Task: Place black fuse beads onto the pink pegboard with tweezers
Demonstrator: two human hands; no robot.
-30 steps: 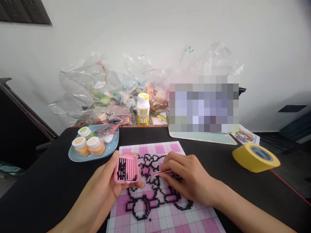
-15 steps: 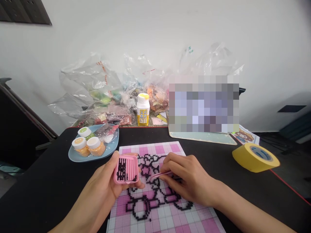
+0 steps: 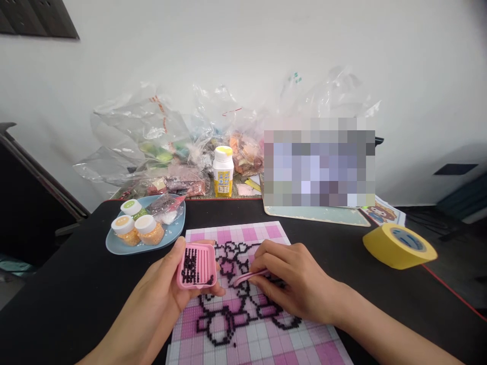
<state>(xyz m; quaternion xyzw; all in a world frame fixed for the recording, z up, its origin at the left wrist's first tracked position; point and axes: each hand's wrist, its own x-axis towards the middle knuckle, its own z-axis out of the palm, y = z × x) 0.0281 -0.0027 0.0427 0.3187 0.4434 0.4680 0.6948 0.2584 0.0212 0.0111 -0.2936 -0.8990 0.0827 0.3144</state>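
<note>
A pink ridged bead tray (image 3: 205, 258) with black beads in its grooves is in my left hand (image 3: 167, 279), thumb on its left edge and fingers beneath. My right hand (image 3: 292, 279) is closed around pink tweezers (image 3: 243, 277), whose tip points left and down at the pegboard. Beneath both hands lies the pink-and-white checked pegboard (image 3: 262, 350), which carries outlines made of black beads (image 3: 218, 342). The tray is above the board's left part. Whether the tweezers' tip holds a bead is too small to tell.
A blue plate (image 3: 125, 249) at left bears several bead jars and bags. A white-and-yellow bottle (image 3: 223, 172) stands behind the board, before plastic bags (image 3: 163, 126) along the wall. Yellow tape (image 3: 391, 248) lies at right; a pale board (image 3: 315, 215) is behind, partly blurred.
The tweezers' tip has shifted very slightly left and down over the pegboard. The tray and my left hand stay almost where they were.
</note>
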